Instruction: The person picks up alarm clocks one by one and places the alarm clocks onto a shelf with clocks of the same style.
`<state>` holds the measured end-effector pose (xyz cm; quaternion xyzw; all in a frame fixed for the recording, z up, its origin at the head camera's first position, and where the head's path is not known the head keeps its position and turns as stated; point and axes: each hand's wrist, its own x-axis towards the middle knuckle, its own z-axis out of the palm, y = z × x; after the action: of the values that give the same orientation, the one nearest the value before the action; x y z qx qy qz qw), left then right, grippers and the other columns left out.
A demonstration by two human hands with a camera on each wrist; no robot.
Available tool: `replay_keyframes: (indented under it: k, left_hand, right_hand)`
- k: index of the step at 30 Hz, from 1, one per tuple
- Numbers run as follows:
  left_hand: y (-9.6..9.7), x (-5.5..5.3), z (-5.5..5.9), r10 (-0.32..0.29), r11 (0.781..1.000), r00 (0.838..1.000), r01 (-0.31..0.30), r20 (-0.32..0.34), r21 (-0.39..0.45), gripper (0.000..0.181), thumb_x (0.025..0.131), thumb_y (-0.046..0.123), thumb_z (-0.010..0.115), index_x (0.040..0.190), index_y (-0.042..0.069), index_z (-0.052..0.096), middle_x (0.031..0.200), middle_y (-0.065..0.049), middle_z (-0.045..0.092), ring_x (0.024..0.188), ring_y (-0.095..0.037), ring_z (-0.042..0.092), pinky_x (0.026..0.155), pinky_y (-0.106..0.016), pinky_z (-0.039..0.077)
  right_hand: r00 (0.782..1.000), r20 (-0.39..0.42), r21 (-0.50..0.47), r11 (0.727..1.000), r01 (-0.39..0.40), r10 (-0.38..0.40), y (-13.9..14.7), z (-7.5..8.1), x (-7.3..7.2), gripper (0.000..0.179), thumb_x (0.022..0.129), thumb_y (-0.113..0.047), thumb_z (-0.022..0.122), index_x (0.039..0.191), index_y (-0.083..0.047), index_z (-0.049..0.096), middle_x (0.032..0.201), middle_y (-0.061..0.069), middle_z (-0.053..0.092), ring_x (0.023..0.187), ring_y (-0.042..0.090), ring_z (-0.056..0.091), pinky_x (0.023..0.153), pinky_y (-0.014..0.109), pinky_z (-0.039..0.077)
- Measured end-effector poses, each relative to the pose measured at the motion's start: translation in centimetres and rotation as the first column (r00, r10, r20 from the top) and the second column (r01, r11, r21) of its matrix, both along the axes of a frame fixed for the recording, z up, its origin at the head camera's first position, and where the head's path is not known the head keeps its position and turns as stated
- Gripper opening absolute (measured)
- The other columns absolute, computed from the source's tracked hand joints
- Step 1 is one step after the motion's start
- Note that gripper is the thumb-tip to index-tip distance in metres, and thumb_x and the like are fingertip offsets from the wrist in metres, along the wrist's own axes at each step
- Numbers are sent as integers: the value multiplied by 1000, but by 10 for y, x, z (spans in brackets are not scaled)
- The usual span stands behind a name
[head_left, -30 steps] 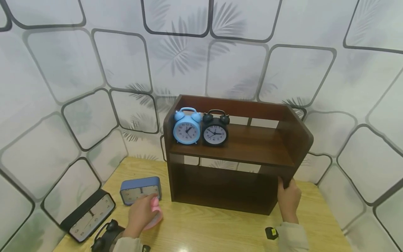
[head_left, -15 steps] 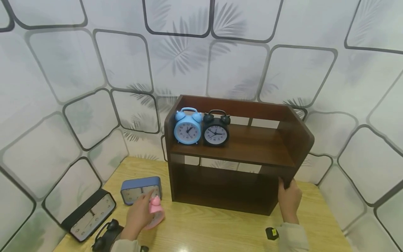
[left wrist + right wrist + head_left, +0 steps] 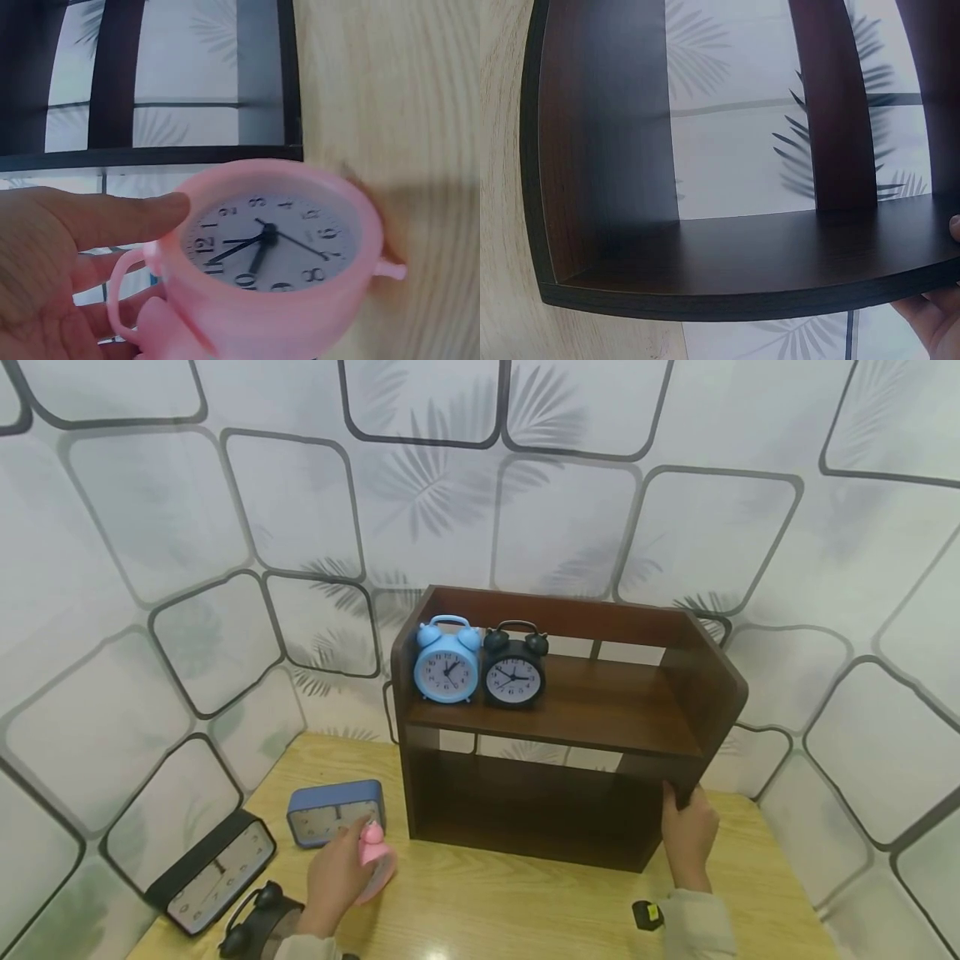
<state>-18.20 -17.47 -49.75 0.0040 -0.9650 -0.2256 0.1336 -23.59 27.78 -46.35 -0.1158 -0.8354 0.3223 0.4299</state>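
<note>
A pink twin-bell alarm clock (image 3: 270,315) is in my left hand (image 3: 335,875), just above or on the table. In the left wrist view, the thumb lies on the rim near the 12 and the other fingers are behind the bells and handle. My right hand (image 3: 688,833) grips the right side panel of a dark brown two-tier shelf (image 3: 600,693). In the right wrist view, part of that hand (image 3: 937,319) shows at the panel's edge. On the upper tier, a light blue alarm clock (image 3: 447,675) and a black alarm clock (image 3: 514,679) stand side by side at the left.
Left of the left hand are a blue rectangular clock (image 3: 335,795), a black rectangular clock (image 3: 213,872) and another black twin-bell clock (image 3: 255,922), partly hidden by the forearm. A wooden table (image 3: 487,902) bears everything. Patterned wall covering (image 3: 450,510) rises behind the shelf.
The left hand's hold on the pink clock has shifted, and the clock has moved slightly right. The right hand stays at the shelf's side.
</note>
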Motion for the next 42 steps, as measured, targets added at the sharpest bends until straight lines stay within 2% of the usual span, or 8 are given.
replay_keyframes:
  k: [7, 12, 18, 24, 31, 34, 39, 42]
  left_hand:
    - [4, -1, -7, 54, 997, 998, -53, -21, 52, 65, 70, 17, 79, 128, 3, 54, 104, -27, 65, 82, -40, 64, 66, -51, 50]
    - [10, 0, -11, 110, 989, 994, -107, -24, 102, 79, 72, 23, 79, 140, 7, 41, 107, -27, 64, 82, -41, 63, 65, -50, 49]
    - [18, 1, -28, 195, 951, 976, -165, -94, 261, 97, 71, 23, 80, 148, 6, 23, 125, -32, 52, 104, -50, 55, 85, -60, 44]
    - [30, 10, -34, 313, 860, 949, -265, -39, 437, 91, 73, 17, 75, 146, 1, 22, 133, -33, 41, 116, -50, 44, 94, -64, 36]
    - [35, 18, -42, 361, 753, 933, -301, 16, 585, 95, 70, 0, 65, 148, -1, 12, 137, -37, 31, 119, -53, 40, 96, -66, 33]
    - [36, 18, -47, 377, 678, 925, -302, 36, 671, 94, 70, -3, 63, 148, 0, 10, 137, -37, 33, 120, -52, 40, 98, -65, 32]
    - [36, 19, -57, 389, 529, 915, -313, 102, 789, 92, 75, 0, 64, 149, 8, 9, 136, -37, 37, 120, -49, 44, 99, -61, 35]
    - [37, 20, -61, 381, 476, 916, -312, 126, 822, 89, 79, 5, 66, 149, 9, 11, 137, -35, 38, 121, -46, 44, 101, -58, 36]
  right_hand:
    - [1000, -17, 6, 1000, 6, -6, 1, -1, -1, 22, 84, -6, 65, 84, 14, 56, 79, 41, 60, 73, 60, 55, 63, 62, 40]
    - [1000, -11, 8, 1000, 5, -5, 1, -2, -1, 23, 84, -6, 65, 84, 15, 56, 80, 41, 60, 74, 60, 55, 64, 62, 40]
    - [1000, -5, 10, 1000, 5, -5, 0, -1, -1, 22, 84, -6, 64, 84, 15, 56, 80, 41, 60, 73, 60, 55, 63, 62, 40]
    - [1000, -24, 2, 1000, 1, -1, 1, -2, -1, 22, 84, -6, 65, 84, 14, 57, 80, 40, 60, 73, 59, 56, 64, 62, 40]
    - [998, -58, 0, 1000, -7, 7, 2, -4, -2, 22, 84, -7, 66, 85, 13, 57, 79, 39, 61, 71, 58, 56, 63, 61, 41]
    - [999, -51, -4, 1000, -11, 11, 3, -6, -3, 22, 84, -7, 66, 84, 13, 57, 79, 39, 61, 71, 58, 57, 63, 61, 41]
    - [999, -35, -6, 1000, -21, 21, 3, -5, -2, 23, 84, -7, 66, 87, 13, 58, 81, 39, 61, 74, 58, 57, 64, 61, 42]
    - [999, -28, -7, 1000, -22, 22, 3, -4, -2, 23, 83, -7, 66, 87, 13, 58, 82, 40, 61, 75, 59, 56, 65, 61, 42]
